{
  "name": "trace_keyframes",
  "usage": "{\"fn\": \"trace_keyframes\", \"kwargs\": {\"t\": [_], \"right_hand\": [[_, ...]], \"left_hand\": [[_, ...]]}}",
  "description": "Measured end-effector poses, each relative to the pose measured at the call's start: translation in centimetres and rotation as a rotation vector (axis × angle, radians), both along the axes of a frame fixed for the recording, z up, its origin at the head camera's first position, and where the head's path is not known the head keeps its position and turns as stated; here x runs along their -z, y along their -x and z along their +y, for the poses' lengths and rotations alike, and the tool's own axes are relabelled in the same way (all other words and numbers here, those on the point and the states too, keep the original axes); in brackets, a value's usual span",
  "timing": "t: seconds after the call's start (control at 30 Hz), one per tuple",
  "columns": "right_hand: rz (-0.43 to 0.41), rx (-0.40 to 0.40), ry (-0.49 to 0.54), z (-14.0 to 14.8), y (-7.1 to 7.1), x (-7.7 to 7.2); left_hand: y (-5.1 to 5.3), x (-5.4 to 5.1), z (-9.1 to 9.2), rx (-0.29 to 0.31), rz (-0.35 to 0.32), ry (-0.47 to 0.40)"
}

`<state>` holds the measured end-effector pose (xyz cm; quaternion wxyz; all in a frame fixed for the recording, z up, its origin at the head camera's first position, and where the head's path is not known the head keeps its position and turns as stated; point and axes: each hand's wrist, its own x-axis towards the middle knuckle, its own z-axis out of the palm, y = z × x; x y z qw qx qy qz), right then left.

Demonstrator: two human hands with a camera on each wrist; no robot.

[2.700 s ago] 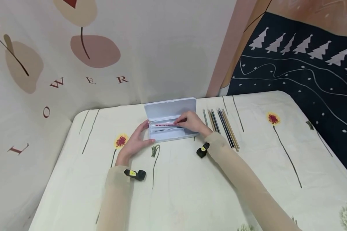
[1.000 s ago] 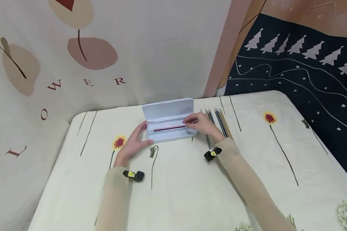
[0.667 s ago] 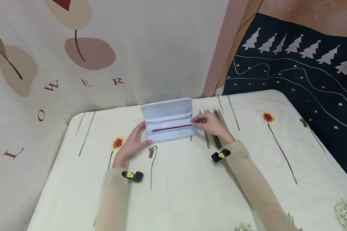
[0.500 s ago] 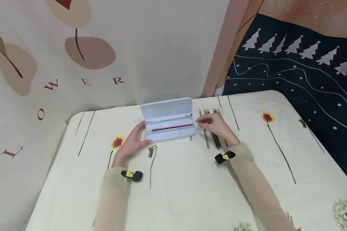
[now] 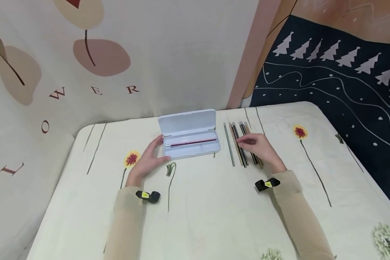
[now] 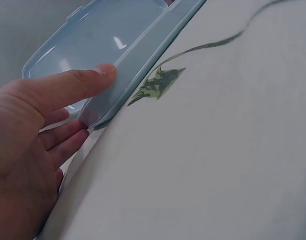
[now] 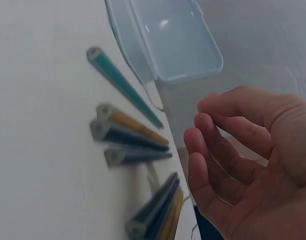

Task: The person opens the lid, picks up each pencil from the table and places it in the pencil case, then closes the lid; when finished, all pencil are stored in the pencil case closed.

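A pale blue pencil case (image 5: 182, 155) stands with its lid raised at the back of the table. Inside lies a red-and-dark pencil (image 5: 191, 143), possibly more than one. My left hand (image 5: 147, 162) holds the case's left end, thumb on the near rim and fingers at the end wall, as the left wrist view shows. My right hand (image 5: 260, 147) hovers over the loose pencils, fingers loosely bent and holding nothing. Beneath and beside it lie a teal pencil (image 5: 229, 144), a group of dark and gold pencils (image 5: 242, 153) and another such group (image 5: 256, 160), partly covered by the hand.
A pale floral cloth (image 5: 198, 202) covers the table. Behind the case hangs a light printed curtain (image 5: 182, 72), and a dark tree-patterned cloth (image 5: 328, 83) is at the right. Each wrist carries a small black camera.
My right hand has released a red pencil into the case and moved right, over the loose pencils. My left hand has stayed on the case. The view has shifted slightly.
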<state>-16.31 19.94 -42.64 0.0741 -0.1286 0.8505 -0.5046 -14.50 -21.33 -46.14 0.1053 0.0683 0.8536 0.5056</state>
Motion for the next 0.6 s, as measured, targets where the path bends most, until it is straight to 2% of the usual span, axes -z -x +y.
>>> {"fn": "trace_keyframes", "kwargs": {"t": [0.17, 0.37, 0.6], "right_hand": [[0.008, 0.048, -0.034, 1.8, -0.5, 0.3], [-0.029, 0.099, -0.076, 3.3, -1.1, 0.7], [-0.042, 0.140, -0.057, 4.2, -0.9, 0.7]], "left_hand": [[0.1, -0.1, 0.1, 0.002, -0.004, -0.010], [-0.1, 0.2, 0.0, 0.014, 0.000, -0.004], [0.1, 0.3, -0.1, 0.010, 0.012, -0.004]]}}
